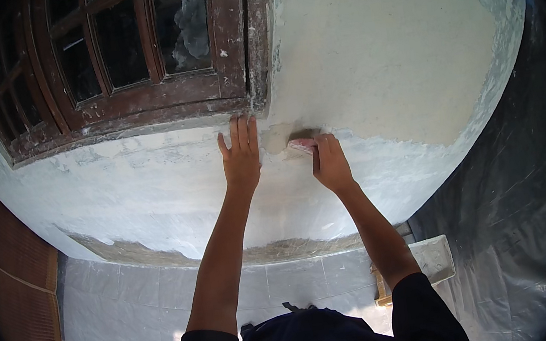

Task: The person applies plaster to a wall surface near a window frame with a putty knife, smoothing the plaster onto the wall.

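My left hand (239,154) lies flat against the wall (173,182), fingers stretched up to the lower edge of the window frame (175,109) near its corner. To the right of it, my right hand (331,162) is closed on a small flat pink tool (302,145) smeared with white. The tool is against the wall or very close to it, just below the edge of a beige coated patch (394,55). A darker spot shows right above the tool; I cannot tell if it is shadow or wet filler. My fingers partly hide the tool.
A rectangular tray (441,256), pale with residue, sits on the grey floor (232,288) by my right elbow. Dark sheeting (501,225) covers the right side. A brown woven panel (21,293) stands at the left. Bare grey patches (141,251) run along the wall's foot.
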`<move>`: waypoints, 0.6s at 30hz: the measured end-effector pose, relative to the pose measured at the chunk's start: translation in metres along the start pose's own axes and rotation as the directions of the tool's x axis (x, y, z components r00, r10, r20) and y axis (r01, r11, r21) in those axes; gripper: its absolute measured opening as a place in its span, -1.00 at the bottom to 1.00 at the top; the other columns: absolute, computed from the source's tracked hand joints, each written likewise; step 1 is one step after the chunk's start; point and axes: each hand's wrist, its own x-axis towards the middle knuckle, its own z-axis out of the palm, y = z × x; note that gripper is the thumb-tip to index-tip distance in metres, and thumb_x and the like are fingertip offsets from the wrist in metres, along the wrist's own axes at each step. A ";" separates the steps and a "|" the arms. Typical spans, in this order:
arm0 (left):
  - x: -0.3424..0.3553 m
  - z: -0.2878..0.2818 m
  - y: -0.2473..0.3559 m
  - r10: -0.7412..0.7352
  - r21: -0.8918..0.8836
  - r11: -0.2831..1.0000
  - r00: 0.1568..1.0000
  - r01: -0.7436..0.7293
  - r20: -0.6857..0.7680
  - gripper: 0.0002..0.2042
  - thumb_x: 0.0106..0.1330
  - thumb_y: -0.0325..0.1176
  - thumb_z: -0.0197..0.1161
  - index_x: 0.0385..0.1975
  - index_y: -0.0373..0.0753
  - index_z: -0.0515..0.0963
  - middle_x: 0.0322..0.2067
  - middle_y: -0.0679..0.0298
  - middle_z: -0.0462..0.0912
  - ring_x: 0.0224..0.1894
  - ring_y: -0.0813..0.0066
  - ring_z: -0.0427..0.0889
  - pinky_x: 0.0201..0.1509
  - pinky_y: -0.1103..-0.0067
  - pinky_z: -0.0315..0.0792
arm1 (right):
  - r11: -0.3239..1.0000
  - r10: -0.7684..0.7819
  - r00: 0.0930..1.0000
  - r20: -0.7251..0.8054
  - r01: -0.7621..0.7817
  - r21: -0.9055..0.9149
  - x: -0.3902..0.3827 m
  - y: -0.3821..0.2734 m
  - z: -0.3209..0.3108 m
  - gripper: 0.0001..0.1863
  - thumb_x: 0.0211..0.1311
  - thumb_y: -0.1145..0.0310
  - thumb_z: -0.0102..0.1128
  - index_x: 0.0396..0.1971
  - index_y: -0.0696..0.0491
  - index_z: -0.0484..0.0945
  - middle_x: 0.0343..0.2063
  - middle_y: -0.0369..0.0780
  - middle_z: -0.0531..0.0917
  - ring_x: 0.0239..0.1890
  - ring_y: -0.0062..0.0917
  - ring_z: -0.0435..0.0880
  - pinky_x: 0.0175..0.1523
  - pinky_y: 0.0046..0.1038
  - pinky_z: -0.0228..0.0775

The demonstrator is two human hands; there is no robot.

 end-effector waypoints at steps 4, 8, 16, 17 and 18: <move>-0.002 -0.005 0.007 -0.015 0.026 1.000 0.997 0.013 0.072 0.10 -0.13 -0.05 0.51 0.40 -0.15 -0.07 0.37 0.23 0.01 0.44 0.28 -0.05 0.34 0.12 0.08 | 0.970 0.227 0.946 -0.233 -0.198 0.142 -0.004 0.018 -0.005 -0.64 0.11 0.71 0.02 -0.06 0.22 0.29 -0.23 -0.02 0.48 -0.16 -0.10 0.47 -0.07 -0.17 0.35; -0.003 -0.008 -0.002 -0.022 0.037 0.999 0.997 0.019 0.072 0.14 -0.18 -0.01 0.53 0.41 -0.12 -0.08 0.38 0.25 0.00 0.44 0.30 -0.05 0.33 0.15 0.11 | 0.997 0.071 0.996 -0.060 -0.068 0.041 -0.007 -0.004 -0.003 -0.66 0.09 0.74 0.01 -0.09 0.24 0.29 -0.25 -0.03 0.49 -0.17 -0.10 0.45 -0.09 -0.21 0.33; -0.002 -0.004 -0.003 0.013 0.043 0.999 0.999 -0.014 0.033 0.19 -0.22 0.06 0.53 0.41 -0.16 -0.10 0.39 0.20 -0.01 0.44 0.28 -0.04 0.30 0.16 0.10 | 0.994 0.079 0.992 -0.102 -0.072 0.078 -0.014 -0.001 0.000 -0.63 0.09 0.73 0.03 -0.06 0.27 0.28 -0.27 0.01 0.48 -0.23 -0.09 0.47 -0.15 -0.20 0.34; -0.003 -0.006 -0.003 0.009 0.022 1.000 1.000 -0.009 0.023 0.17 -0.22 0.05 0.53 0.41 -0.14 -0.08 0.39 0.24 0.00 0.44 0.29 -0.03 0.30 0.18 0.14 | 0.994 0.084 0.991 -0.103 -0.077 0.077 -0.015 0.004 0.003 -0.63 0.09 0.73 0.03 -0.06 0.27 0.28 -0.27 0.01 0.48 -0.23 -0.09 0.47 -0.15 -0.20 0.34; -0.002 -0.006 -0.003 0.011 0.024 1.000 1.000 -0.012 0.021 0.17 -0.22 0.05 0.53 0.41 -0.14 -0.08 0.39 0.24 0.00 0.44 0.29 -0.03 0.30 0.18 0.14 | 0.980 0.182 0.963 -0.198 -0.162 0.115 -0.011 0.008 0.005 -0.64 0.10 0.72 0.04 -0.06 0.26 0.28 -0.28 0.01 0.48 -0.22 -0.08 0.47 -0.14 -0.19 0.35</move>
